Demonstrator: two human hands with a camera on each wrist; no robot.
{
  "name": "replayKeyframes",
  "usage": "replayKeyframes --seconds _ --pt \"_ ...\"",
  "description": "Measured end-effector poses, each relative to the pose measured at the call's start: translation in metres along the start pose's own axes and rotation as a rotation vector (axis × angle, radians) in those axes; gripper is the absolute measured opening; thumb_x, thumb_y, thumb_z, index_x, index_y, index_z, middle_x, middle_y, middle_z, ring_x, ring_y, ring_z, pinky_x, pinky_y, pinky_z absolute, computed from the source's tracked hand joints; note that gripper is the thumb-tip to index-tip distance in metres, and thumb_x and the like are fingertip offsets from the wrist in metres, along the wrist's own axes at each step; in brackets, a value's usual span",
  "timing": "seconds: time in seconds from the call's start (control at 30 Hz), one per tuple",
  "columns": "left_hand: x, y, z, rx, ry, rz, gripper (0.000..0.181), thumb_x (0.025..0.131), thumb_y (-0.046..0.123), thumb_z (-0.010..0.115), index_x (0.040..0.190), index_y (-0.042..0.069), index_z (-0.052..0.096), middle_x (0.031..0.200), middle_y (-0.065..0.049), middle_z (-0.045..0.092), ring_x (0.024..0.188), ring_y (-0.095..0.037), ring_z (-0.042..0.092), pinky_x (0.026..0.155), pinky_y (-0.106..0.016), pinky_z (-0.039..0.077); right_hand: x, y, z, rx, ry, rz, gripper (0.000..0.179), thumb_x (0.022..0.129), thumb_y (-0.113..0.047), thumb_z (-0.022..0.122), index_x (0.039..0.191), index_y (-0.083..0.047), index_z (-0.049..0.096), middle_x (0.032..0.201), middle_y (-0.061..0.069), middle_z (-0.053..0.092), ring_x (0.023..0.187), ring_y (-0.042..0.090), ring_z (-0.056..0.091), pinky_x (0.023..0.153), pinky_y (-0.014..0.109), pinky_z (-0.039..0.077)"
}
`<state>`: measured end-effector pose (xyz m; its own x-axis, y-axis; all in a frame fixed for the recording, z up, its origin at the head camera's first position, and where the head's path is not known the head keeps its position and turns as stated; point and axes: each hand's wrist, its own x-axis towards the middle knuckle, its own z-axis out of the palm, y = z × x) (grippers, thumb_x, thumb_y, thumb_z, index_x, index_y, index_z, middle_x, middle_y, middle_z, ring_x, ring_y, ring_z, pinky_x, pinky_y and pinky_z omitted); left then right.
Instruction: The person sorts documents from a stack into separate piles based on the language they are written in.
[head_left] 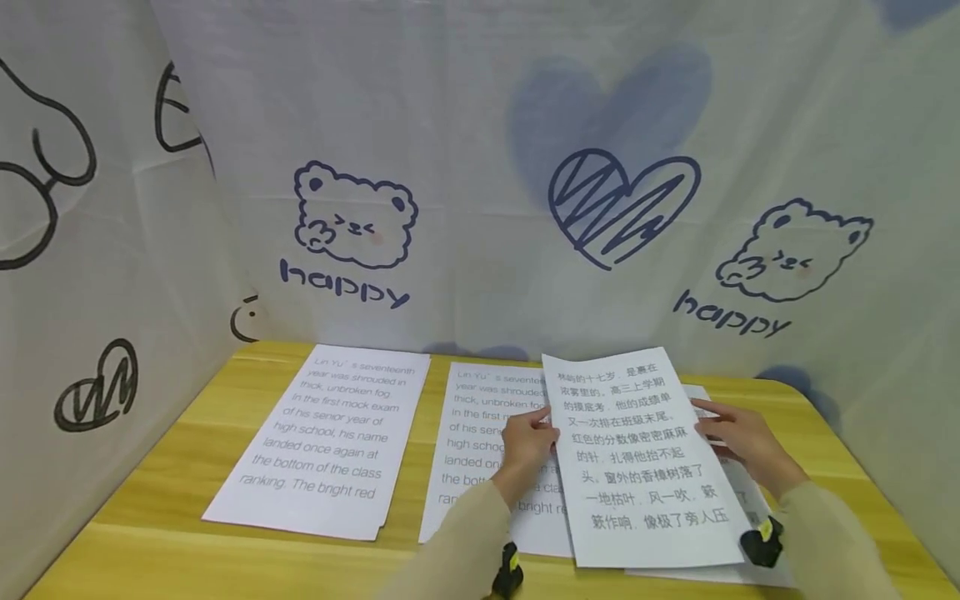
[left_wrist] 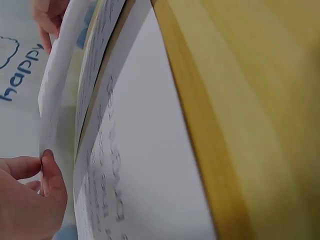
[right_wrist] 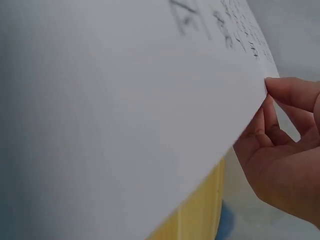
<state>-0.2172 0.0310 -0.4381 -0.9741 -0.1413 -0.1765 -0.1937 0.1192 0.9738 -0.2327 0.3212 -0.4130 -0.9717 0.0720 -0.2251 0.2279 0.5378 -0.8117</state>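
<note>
A printed sheet of paper [head_left: 645, 467] with Chinese text is held up by both hands at its two long edges. My left hand [head_left: 527, 442] pinches the left edge between thumb and fingers, as the left wrist view shows. At the opposite edge, my right hand [right_wrist: 285, 145] pinches the paper with the thumb on the printed face and the fingers behind. In the left wrist view the sheet is raised above the tabletop. Behind it in the head view, it overlaps a page of English text [head_left: 450, 483] and another Chinese-printed page [head_left: 757, 571].
To the left lies a slightly uneven stack of English-text pages [head_left: 322, 442]. All the papers rest on a yellow wood-grain table [head_left: 165, 492]. A white cloth backdrop [head_left: 480, 167] with bear and heart drawings stands along the table's back and sides.
</note>
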Motion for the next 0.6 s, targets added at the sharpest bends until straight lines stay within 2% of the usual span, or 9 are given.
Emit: replayKeyframes --seconds 0.2,0.37,0.47,0.6 --pt "-0.002 0.008 0.019 0.047 -0.027 0.026 0.047 0.083 0.000 0.065 0.129 0.000 0.060 0.082 -0.003 0.057 0.070 -0.013 0.059 0.060 -0.027 0.053 -0.001 0.009 -0.018 -0.005 0.005 0.016 0.057 0.100 -0.015 0.050 0.148 0.006 0.027 0.133 0.032 0.046 0.105 0.036 0.056 0.086 0.043 0.050" --pt "-0.004 0.011 0.029 0.113 -0.050 0.053 0.047 0.084 0.000 0.062 0.131 -0.002 0.056 0.085 -0.005 0.057 0.077 -0.016 0.060 0.063 -0.029 0.054 -0.002 0.017 -0.026 -0.010 0.008 0.036 0.056 0.100 -0.013 0.051 0.146 0.008 0.028 0.130 0.032 0.049 0.105 0.037 0.055 0.091 0.047 0.048" --pt "-0.004 0.011 0.036 0.127 -0.059 0.074 0.046 0.083 -0.002 0.061 0.129 -0.004 0.057 0.080 -0.006 0.057 0.071 -0.016 0.060 0.057 -0.029 0.052 0.000 0.023 -0.029 -0.004 0.026 0.038 0.056 0.099 -0.012 0.051 0.146 0.008 0.029 0.131 0.032 0.048 0.106 0.038 0.055 0.092 0.049 0.047" --pt "-0.004 0.009 0.049 0.165 -0.034 0.126 0.039 0.077 -0.006 0.063 0.116 -0.005 0.065 0.083 -0.013 0.062 0.061 -0.015 0.054 0.048 -0.025 0.045 0.003 0.033 -0.034 0.020 0.072 0.049 0.054 0.099 -0.011 0.051 0.146 0.008 0.030 0.133 0.033 0.046 0.104 0.035 0.057 0.091 0.049 0.048"
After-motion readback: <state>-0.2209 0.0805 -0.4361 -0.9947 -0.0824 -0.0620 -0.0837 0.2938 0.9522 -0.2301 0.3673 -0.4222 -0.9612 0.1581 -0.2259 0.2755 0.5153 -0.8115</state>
